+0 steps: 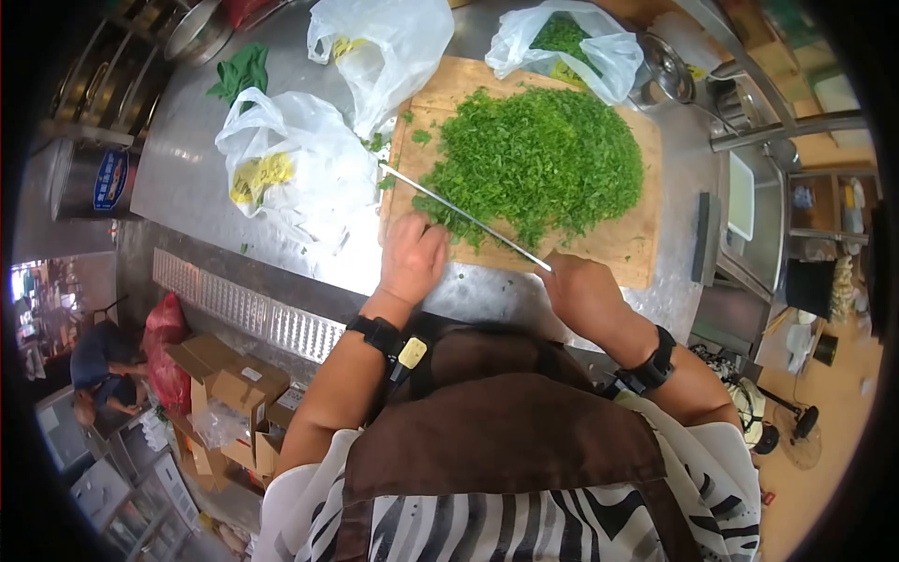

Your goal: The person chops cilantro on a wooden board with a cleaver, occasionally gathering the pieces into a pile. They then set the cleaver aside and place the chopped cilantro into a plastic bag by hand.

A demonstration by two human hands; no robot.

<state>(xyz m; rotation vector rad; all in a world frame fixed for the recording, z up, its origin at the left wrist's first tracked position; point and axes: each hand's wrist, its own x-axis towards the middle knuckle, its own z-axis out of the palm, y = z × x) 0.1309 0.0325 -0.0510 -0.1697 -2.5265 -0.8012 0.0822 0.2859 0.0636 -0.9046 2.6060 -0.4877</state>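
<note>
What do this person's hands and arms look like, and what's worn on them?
The left hand and right hand wear no gloves. A black left strap and black right strap circle the wrists; a pale yellow piece shows beside the left one. The short sleeves are white with black markings, leaving the forearms bare.

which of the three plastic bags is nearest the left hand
The lower-left bag, lying beside the left edge of the cutting board. It sits closest to the left hand; the other two bags lie farther off, near the picture's top.
</note>
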